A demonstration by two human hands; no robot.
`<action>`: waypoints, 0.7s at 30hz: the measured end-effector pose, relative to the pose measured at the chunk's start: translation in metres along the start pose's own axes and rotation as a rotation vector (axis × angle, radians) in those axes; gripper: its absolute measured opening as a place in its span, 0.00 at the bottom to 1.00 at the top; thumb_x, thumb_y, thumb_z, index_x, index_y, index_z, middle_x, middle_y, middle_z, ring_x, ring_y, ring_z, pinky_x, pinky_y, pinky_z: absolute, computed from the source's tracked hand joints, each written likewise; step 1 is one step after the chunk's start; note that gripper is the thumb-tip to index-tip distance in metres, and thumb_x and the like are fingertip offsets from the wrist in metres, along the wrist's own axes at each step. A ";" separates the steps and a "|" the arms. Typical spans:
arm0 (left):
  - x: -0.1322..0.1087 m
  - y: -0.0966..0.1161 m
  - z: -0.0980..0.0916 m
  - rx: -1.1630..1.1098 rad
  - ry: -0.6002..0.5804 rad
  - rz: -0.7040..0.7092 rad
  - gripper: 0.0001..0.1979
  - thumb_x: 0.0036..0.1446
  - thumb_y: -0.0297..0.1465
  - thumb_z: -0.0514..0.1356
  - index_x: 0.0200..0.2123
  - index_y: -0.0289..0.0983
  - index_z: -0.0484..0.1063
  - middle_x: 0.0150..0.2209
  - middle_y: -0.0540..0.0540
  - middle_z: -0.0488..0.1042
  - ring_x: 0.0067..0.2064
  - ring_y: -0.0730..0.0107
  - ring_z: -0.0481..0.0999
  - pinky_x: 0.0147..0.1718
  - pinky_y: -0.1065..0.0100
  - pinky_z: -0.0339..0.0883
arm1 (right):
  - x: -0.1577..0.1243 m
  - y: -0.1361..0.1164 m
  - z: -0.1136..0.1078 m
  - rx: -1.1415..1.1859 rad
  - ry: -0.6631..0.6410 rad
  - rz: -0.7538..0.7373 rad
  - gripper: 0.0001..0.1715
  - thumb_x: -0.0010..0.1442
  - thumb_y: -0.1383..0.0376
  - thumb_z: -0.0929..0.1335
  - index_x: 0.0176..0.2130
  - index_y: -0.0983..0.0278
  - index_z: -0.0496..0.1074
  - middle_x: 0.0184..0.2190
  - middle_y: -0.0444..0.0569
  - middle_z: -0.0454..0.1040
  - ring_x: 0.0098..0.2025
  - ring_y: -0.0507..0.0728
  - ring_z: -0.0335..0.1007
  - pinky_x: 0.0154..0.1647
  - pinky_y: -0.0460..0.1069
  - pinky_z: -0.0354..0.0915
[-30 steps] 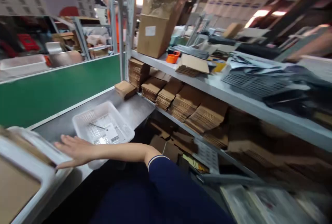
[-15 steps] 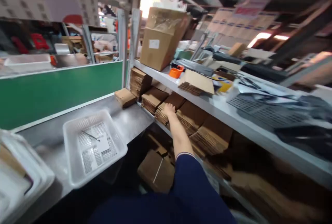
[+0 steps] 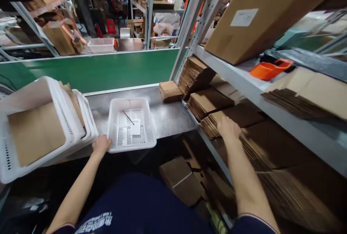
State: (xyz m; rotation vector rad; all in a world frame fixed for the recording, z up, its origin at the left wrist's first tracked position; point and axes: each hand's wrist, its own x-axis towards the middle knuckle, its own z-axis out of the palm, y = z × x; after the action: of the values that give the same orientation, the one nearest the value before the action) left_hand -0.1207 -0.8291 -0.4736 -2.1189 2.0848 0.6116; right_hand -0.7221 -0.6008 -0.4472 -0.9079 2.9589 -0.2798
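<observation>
My left hand (image 3: 101,144) is closed on the near left corner of a white plastic basket (image 3: 152,127), which stands on the metal bench. Inside the basket lie a white paper slip (image 3: 135,128) and a thin dark stick-like item (image 3: 128,117). My right hand (image 3: 229,127) reaches into the shelf on the right, its fingers curled over a stack of flattened cardboard boxes (image 3: 209,126). The fingertips are partly hidden, but they appear to grip the top cardboard.
Nested white baskets (image 3: 73,132) holding cardboard lean at the left. A small carton (image 3: 170,91) sits at the bench's far right end. Above the cardboard, a shelf (image 3: 225,66) carries a large carton (image 3: 260,20) and an orange holder (image 3: 271,69). A green panel (image 3: 121,66) runs behind the bench.
The view has swung left, bringing my left hand into sight at the basket's rim. My right hand stays at the cardboard stack, its fingers now more curled.
</observation>
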 end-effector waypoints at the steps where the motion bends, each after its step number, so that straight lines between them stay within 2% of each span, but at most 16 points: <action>1: 0.002 0.002 -0.002 -0.062 0.005 -0.011 0.12 0.58 0.38 0.62 0.37 0.33 0.77 0.47 0.23 0.81 0.58 0.26 0.77 0.55 0.40 0.68 | 0.001 0.000 0.003 -0.037 -0.006 -0.025 0.22 0.70 0.67 0.67 0.59 0.74 0.75 0.61 0.82 0.71 0.69 0.73 0.67 0.67 0.66 0.60; 3: 0.002 0.003 -0.009 -0.243 -0.003 -0.016 0.09 0.53 0.36 0.62 0.31 0.36 0.74 0.40 0.30 0.81 0.53 0.31 0.79 0.52 0.44 0.70 | 0.001 -0.002 0.011 -0.088 -0.013 -0.028 0.29 0.68 0.65 0.69 0.62 0.81 0.70 0.64 0.86 0.67 0.71 0.77 0.64 0.68 0.66 0.60; 5: 0.001 0.006 -0.020 -0.481 -0.022 -0.001 0.06 0.47 0.34 0.60 0.29 0.38 0.71 0.32 0.40 0.78 0.42 0.47 0.80 0.43 0.56 0.72 | 0.002 -0.004 0.020 -0.127 -0.017 0.011 0.26 0.69 0.68 0.65 0.60 0.84 0.71 0.61 0.88 0.69 0.68 0.78 0.67 0.65 0.67 0.62; 7: -0.001 0.009 -0.033 -0.725 -0.029 0.021 0.08 0.41 0.34 0.58 0.28 0.39 0.69 0.26 0.48 0.72 0.32 0.63 0.74 0.33 0.66 0.67 | 0.003 -0.006 0.024 -0.151 -0.029 0.052 0.23 0.70 0.71 0.61 0.56 0.80 0.76 0.55 0.84 0.75 0.62 0.75 0.74 0.61 0.66 0.65; 9: -0.003 0.014 -0.047 -0.928 -0.022 0.034 0.10 0.36 0.34 0.59 0.26 0.38 0.67 0.23 0.53 0.68 0.27 0.70 0.66 0.28 0.70 0.61 | 0.004 -0.006 0.023 -0.174 -0.053 0.074 0.21 0.70 0.71 0.61 0.51 0.74 0.80 0.49 0.79 0.79 0.56 0.74 0.79 0.56 0.64 0.68; 12: -0.008 0.021 -0.067 -1.164 -0.011 0.037 0.14 0.32 0.36 0.64 0.25 0.37 0.68 0.22 0.54 0.68 0.26 0.73 0.64 0.26 0.71 0.58 | 0.002 -0.011 0.014 -0.230 -0.063 0.054 0.21 0.68 0.73 0.63 0.52 0.75 0.80 0.46 0.79 0.80 0.54 0.74 0.81 0.54 0.63 0.69; 14: -0.010 0.026 -0.079 -1.295 -0.005 0.031 0.17 0.30 0.36 0.66 0.28 0.36 0.71 0.24 0.52 0.73 0.28 0.71 0.68 0.27 0.71 0.62 | 0.000 -0.019 0.007 -0.269 -0.039 0.019 0.24 0.67 0.75 0.61 0.56 0.80 0.76 0.46 0.80 0.80 0.55 0.74 0.80 0.58 0.64 0.67; 16: -0.012 0.031 -0.087 -1.402 -0.003 0.028 0.20 0.28 0.35 0.67 0.30 0.36 0.73 0.27 0.50 0.77 0.30 0.68 0.73 0.29 0.69 0.67 | -0.002 -0.028 0.000 -0.296 -0.019 0.001 0.24 0.67 0.76 0.60 0.55 0.81 0.77 0.44 0.79 0.81 0.55 0.72 0.81 0.60 0.64 0.64; 19: -0.013 0.039 -0.093 -1.524 -0.007 0.042 0.21 0.27 0.32 0.69 0.31 0.36 0.73 0.28 0.50 0.79 0.31 0.67 0.75 0.30 0.70 0.69 | -0.007 -0.041 -0.015 -0.306 0.012 0.039 0.20 0.66 0.75 0.62 0.46 0.77 0.82 0.41 0.75 0.82 0.50 0.72 0.82 0.55 0.63 0.67; 21: -0.010 0.042 -0.092 -1.579 0.000 0.044 0.19 0.27 0.31 0.69 0.29 0.37 0.72 0.25 0.52 0.77 0.28 0.70 0.73 0.28 0.71 0.67 | -0.020 -0.046 -0.032 -0.295 0.073 0.071 0.21 0.69 0.71 0.62 0.48 0.74 0.83 0.44 0.74 0.83 0.50 0.71 0.82 0.49 0.60 0.70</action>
State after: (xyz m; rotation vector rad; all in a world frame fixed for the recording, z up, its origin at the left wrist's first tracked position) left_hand -0.1425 -0.8539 -0.3773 -2.3808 1.6360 2.9114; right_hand -0.6830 -0.6215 -0.4079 -0.8290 3.1471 0.1336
